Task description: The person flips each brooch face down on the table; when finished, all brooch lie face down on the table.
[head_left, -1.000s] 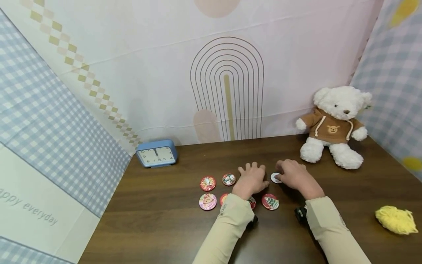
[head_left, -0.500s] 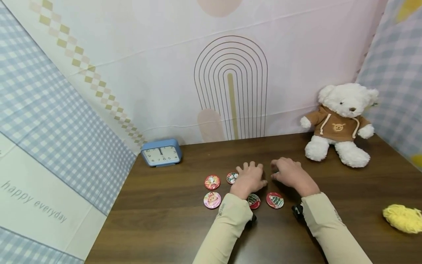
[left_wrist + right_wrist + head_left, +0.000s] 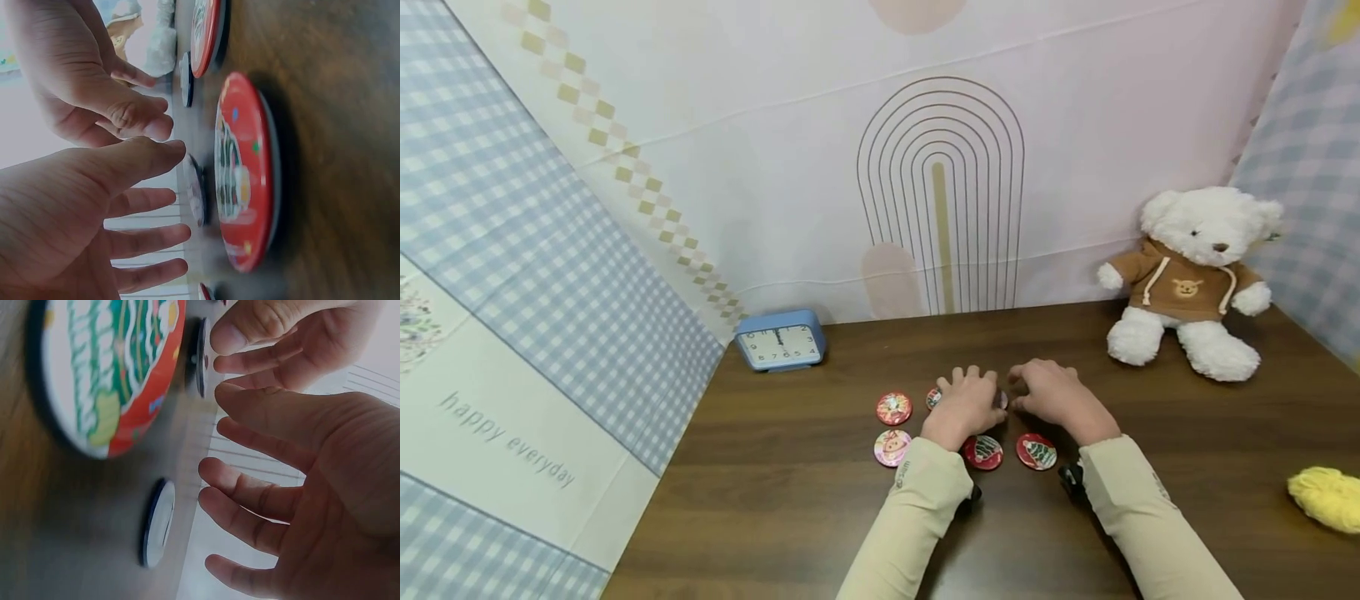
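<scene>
Cloth (image 3: 760, 183), a brown table (image 3: 760, 508), a white bear (image 3: 1205, 287), two hands and round badges.
The cloth hangs behind the table, and the bear sits back right in a brown hoodie. The left hand (image 3: 964, 408) is over the badges, fingers spread. The right hand (image 3: 1058, 396) is just beside it, fingers apart and a little bent. I cannot tell if any fingertip touches a badge. A blue clock (image 3: 780, 342) stands back left. Yellow yarn (image 3: 1328, 500) lies far right. The badges lie on the table: two red tree badges (image 3: 983, 452) in front of the hands, a red badge (image 3: 894, 408) and a pink badge (image 3: 892, 447) to the left, and a white badge (image 3: 161, 522) near the right hand's fingers.
</scene>
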The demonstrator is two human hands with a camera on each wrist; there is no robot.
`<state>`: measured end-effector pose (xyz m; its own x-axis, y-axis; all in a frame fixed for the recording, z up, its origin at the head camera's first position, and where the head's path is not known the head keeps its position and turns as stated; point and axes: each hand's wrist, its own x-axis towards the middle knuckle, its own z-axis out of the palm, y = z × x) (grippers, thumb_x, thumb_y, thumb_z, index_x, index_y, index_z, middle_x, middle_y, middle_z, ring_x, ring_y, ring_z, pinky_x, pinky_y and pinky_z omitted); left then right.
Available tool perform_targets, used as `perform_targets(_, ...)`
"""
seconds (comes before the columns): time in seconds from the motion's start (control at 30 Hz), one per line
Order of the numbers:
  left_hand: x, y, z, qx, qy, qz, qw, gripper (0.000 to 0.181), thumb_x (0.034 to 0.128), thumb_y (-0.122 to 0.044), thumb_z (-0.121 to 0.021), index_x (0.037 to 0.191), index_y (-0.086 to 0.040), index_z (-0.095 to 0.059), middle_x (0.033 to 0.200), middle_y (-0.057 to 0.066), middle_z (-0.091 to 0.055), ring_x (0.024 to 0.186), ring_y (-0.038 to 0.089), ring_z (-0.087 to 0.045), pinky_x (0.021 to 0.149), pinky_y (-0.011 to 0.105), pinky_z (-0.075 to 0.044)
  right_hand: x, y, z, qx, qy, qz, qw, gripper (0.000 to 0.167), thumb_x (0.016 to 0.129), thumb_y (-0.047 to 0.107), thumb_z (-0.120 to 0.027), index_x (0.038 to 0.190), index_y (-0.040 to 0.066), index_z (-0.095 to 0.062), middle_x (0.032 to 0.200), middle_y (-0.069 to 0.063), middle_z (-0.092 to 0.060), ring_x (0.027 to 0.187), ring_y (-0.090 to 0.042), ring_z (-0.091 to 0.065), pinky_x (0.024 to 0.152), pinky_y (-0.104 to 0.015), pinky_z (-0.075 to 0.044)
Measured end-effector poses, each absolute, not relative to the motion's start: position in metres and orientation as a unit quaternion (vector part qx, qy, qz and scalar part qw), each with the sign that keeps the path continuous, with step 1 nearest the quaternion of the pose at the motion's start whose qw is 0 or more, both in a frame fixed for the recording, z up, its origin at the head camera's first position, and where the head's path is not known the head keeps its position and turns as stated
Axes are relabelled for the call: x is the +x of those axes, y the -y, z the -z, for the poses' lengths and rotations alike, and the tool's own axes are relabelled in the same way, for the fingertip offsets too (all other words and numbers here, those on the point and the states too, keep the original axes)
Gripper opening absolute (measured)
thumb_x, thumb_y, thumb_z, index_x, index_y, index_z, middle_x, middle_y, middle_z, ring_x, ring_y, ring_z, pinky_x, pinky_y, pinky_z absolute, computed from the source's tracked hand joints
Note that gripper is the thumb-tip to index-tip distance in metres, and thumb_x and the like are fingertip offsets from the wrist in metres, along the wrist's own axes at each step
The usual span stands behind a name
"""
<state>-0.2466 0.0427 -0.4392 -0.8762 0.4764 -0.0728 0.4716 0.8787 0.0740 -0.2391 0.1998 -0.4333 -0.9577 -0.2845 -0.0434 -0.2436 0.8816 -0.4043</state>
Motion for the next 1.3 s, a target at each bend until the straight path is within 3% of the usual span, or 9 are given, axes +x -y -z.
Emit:
perform_targets(0.2,-0.248,-0.032,0.438,0.237,-0.970,-0.012,0.055,0.047,0.0932,-0.044,-0.071,0.133,-0.021,-0.061,0.126,0.004,-0.058,0.116,0.026,-0.050,0.093,0.047,-0.040,-0.242,-0.189,0.432,-0.142,-0.968,0.198,0.053,0.033,0.085,0.007,-0.074,0.117,0.000,-0.071,0.110,-0.018,-0.069,0.100,-0.043,-0.063,0.083,-0.068,-0.040)
perform_targets(0.43,-0.249,-0.025,0.438,0.226,-0.972,-0.020,0.067,0.053,0.0917,-0.042,-0.074,0.140,-0.023,-0.061,0.131,0.005,-0.056,0.121,0.027,-0.048,0.099,0.050,-0.039,-0.246,-0.181,0.433,-0.158,-0.965,0.203,0.047,0.033,0.081,0.001,-0.076,0.114,-0.001,-0.073,0.108,-0.017,-0.070,0.093,-0.033,-0.063,0.077,-0.059,-0.043)
perform_targets(0.67,-0.251,-0.027,0.439,0.227,-0.972,-0.025,0.047,0.043,0.0905,-0.039,-0.077,0.131,-0.028,-0.068,0.121,0.005,-0.056,0.111,0.025,-0.045,0.092,0.046,-0.039,-0.248,-0.180,0.435,-0.171,-0.964,0.200,0.036,0.027,0.078,-0.003,-0.076,0.104,0.004,-0.076,0.095,-0.010,-0.070,0.079,-0.025,-0.058,0.068,-0.049,-0.042)
perform_targets(0.87,-0.252,-0.027,0.440,0.233,-0.971,-0.023,0.047,0.041,0.0920,-0.038,-0.075,0.132,-0.031,-0.068,0.119,0.003,-0.058,0.108,0.024,-0.046,0.091,0.045,-0.038,-0.251,-0.181,0.435,-0.161,-0.967,0.192,0.056,0.022,0.080,-0.001,-0.077,0.101,0.005,-0.077,0.094,-0.009,-0.070,0.077,-0.025,-0.056,0.069,-0.049,-0.044)
perform_targets(1.1,-0.255,-0.028,0.441,0.242,-0.969,-0.029,0.032,0.008,0.0962,-0.029,-0.071,0.099,-0.023,-0.076,0.106,0.001,-0.066,0.099,0.023,-0.051,0.091,0.046,-0.040,-0.249,-0.182,0.435,-0.157,-0.960,0.215,0.089,0.009,0.084,0.003,-0.077,0.093,0.006,-0.076,0.083,-0.003,-0.066,0.072,-0.022,-0.052,0.067,-0.040,-0.043)
perform_targets(1.3,-0.258,-0.029,0.441,0.251,-0.967,-0.035,0.025,0.016,0.0972,-0.021,-0.069,0.082,-0.023,-0.073,0.098,0.000,-0.071,0.095,0.023,-0.055,0.088,0.046,-0.039,-0.247,-0.184,0.435,-0.166,-0.954,0.233,0.094,0.009,0.087,0.000,-0.073,0.094,0.004,-0.077,0.086,-0.005,-0.068,0.071,-0.020,-0.050,0.065,-0.036,-0.041)
